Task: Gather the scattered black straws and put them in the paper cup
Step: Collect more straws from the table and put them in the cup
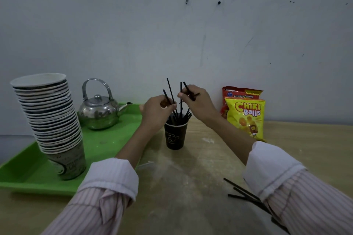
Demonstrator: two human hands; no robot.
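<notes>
A dark paper cup stands upright on the wooden table, with several black straws sticking up out of it. Just above the cup's left side, my left hand pinches straws between thumb and fingers. My right hand hovers over the cup's right side and grips other straws, one angled across its fingers. More black straws lie loose on the table at the lower right, partly hidden under my right sleeve.
A green tray on the left carries a tall stack of paper cups and a steel kettle. Two snack bags lean against the grey wall right of the cup. The wooden table extends toward me.
</notes>
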